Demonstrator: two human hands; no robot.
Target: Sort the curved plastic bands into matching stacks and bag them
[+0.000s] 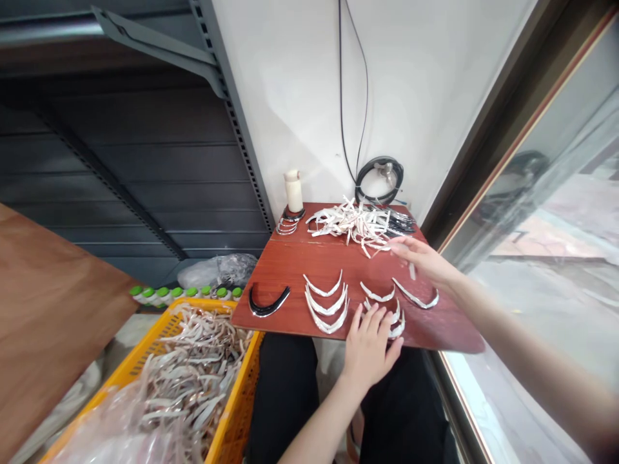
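My left hand (370,345) lies with fingers spread over a group of curved white strips (380,295) near the table's front edge, partly hiding the lower ones. At the far right of the table, my right hand (425,259) is closed, fingertips pinched beside a loose pile of white strips (353,219). A short pale strip (412,271) shows below its fingers and seems held. Between the hands lies a single curved strip (418,296). Left of my left hand, several nested curved strips (326,306) lie in a column. Farther left is a black, shiny-edged curved strip (269,306).
A red-brown table (290,264) stands against a white wall. At its back are a cream cylinder (293,191), more curved strips (286,225) and a coiled black cable (380,180). A yellow crate (251,367) of strips is left, near green-lidded containers (192,292). Glass is right.
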